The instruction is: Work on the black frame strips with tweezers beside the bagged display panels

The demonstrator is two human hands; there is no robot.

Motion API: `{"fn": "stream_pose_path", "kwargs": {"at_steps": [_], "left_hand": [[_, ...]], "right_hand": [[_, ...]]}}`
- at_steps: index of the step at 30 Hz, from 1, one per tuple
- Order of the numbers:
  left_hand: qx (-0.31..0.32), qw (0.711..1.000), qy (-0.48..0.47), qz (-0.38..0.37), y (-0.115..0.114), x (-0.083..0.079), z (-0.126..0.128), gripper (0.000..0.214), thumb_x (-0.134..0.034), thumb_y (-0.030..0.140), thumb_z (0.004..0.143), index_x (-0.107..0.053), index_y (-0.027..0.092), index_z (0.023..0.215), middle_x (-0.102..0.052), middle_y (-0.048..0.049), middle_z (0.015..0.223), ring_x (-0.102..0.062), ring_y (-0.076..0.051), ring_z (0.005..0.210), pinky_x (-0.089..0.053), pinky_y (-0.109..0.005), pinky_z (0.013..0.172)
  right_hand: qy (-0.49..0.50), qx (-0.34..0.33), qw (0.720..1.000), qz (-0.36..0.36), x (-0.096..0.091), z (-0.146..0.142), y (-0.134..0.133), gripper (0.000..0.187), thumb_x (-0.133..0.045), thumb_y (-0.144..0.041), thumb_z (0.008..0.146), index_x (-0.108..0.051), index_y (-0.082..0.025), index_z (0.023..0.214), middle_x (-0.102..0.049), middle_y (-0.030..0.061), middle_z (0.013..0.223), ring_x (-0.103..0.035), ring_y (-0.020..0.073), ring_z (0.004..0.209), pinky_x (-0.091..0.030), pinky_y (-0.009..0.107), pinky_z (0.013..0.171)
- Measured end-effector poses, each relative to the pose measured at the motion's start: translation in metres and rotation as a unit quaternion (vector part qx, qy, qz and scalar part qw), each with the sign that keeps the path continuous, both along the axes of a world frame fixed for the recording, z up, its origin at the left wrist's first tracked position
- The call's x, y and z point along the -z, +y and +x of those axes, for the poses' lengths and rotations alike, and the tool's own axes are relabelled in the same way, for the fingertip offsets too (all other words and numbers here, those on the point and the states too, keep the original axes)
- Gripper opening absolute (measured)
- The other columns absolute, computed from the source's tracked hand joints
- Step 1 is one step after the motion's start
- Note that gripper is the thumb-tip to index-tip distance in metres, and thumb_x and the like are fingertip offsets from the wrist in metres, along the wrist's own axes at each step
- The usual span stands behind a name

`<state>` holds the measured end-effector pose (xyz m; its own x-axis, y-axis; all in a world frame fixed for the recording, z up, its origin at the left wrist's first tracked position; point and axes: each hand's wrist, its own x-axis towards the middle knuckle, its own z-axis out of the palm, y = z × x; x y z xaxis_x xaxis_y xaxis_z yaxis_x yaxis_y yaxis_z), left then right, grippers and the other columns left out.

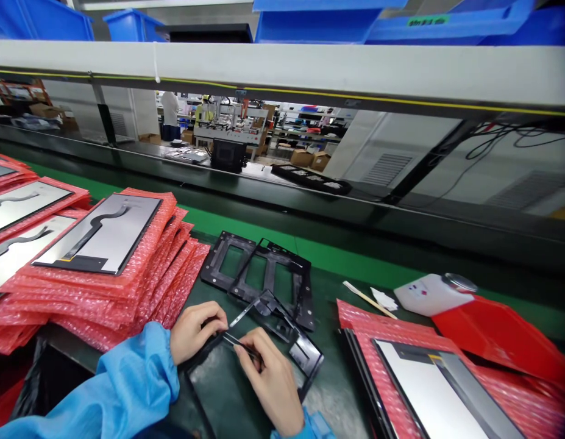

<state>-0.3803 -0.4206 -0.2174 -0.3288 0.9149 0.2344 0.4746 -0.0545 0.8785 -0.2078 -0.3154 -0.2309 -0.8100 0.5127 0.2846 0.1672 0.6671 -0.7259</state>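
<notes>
A thin black plastic frame (306, 352) is held above the dark green bench, tilted, its wider glossy end to the right. My left hand (197, 332) is closed, thumb and fingers pinching the frame's near left edge. Close beside it, my right hand (272, 381) is also closed in a pinch. A slim dark piece with a shiny edge shows at its fingertips; whether it is a tool or part of the frame I cannot tell. Just beyond lies a black fixture plate (275, 280) with rectangular openings, partly covered by the frame.
Left, LCD panels (111, 228) lie on stacked red bubble-wrap bags (167, 274). Another panel (428, 390) rests on red bags at right, near a white bottle (431, 294), a wooden-handled brush (369, 300) and white tissue (383, 299). A shelf (282, 73) with blue bins (314, 24) spans overhead.
</notes>
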Motion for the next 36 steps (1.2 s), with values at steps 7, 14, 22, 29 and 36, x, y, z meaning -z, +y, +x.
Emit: {"fn": "stream_pose_path", "kwargs": {"at_steps": [7, 14, 22, 29, 36], "left_hand": [[-0.006, 1.0, -0.028, 0.01, 0.001, 0.003, 0.0, 0.021, -0.051, 0.03, 0.091, -0.059, 0.016, 0.078, -0.057, -0.0016, 0.078, -0.054, -0.012, 0.065, -0.043, -0.02, 0.058], [-0.008, 0.999, -0.029, 0.013, 0.0, 0.001, 0.002, 0.019, -0.053, 0.028, 0.09, -0.059, 0.015, 0.078, -0.057, -0.0012, 0.078, -0.053, -0.012, 0.067, -0.043, -0.02, 0.059], [-0.002, 0.997, -0.077, 0.001, 0.002, 0.0, 0.001, 0.02, -0.057, 0.032, 0.088, -0.059, 0.014, 0.079, -0.056, -0.0015, 0.078, -0.053, -0.012, 0.067, -0.042, -0.02, 0.057], [0.11, 0.969, -0.215, -0.059, -0.005, 0.003, -0.001, 0.043, -0.063, 0.035, 0.084, -0.045, 0.019, 0.119, -0.049, -0.0026, 0.098, -0.053, -0.009, 0.07, -0.044, -0.021, 0.06], [0.128, 0.974, -0.172, -0.077, -0.006, 0.015, -0.005, 0.052, -0.056, 0.035, 0.09, -0.033, 0.024, 0.136, -0.048, 0.0002, 0.089, -0.046, -0.007, 0.06, -0.041, -0.015, 0.047]], "right_hand": [[0.005, -0.038, 0.999, -0.001, -0.005, -0.005, 0.0, 0.022, -0.046, -0.035, 0.096, -0.055, -0.021, 0.083, -0.055, -0.0003, 0.081, -0.055, 0.0124, 0.068, -0.042, 0.023, 0.062], [0.02, -0.038, 0.999, -0.007, -0.005, -0.006, -0.001, 0.02, -0.047, -0.034, 0.095, -0.057, -0.02, 0.084, -0.057, 0.0002, 0.082, -0.057, 0.0125, 0.07, -0.043, 0.022, 0.061], [0.019, -0.06, 0.997, -0.034, -0.005, -0.004, 0.001, 0.025, -0.046, -0.034, 0.096, -0.056, -0.02, 0.079, -0.055, 0.0007, 0.08, -0.054, 0.0135, 0.071, -0.041, 0.024, 0.064], [0.052, -0.037, 0.994, -0.088, 0.001, -0.003, 0.004, 0.022, -0.05, -0.033, 0.095, -0.054, -0.02, 0.078, -0.053, 0.0008, 0.079, -0.052, 0.014, 0.072, -0.037, 0.026, 0.066], [0.111, 0.021, 0.98, -0.161, 0.001, -0.001, 0.016, 0.022, -0.055, -0.036, 0.092, -0.056, -0.019, 0.077, -0.053, 0.0011, 0.08, -0.052, 0.0152, 0.074, -0.037, 0.026, 0.066]]}}
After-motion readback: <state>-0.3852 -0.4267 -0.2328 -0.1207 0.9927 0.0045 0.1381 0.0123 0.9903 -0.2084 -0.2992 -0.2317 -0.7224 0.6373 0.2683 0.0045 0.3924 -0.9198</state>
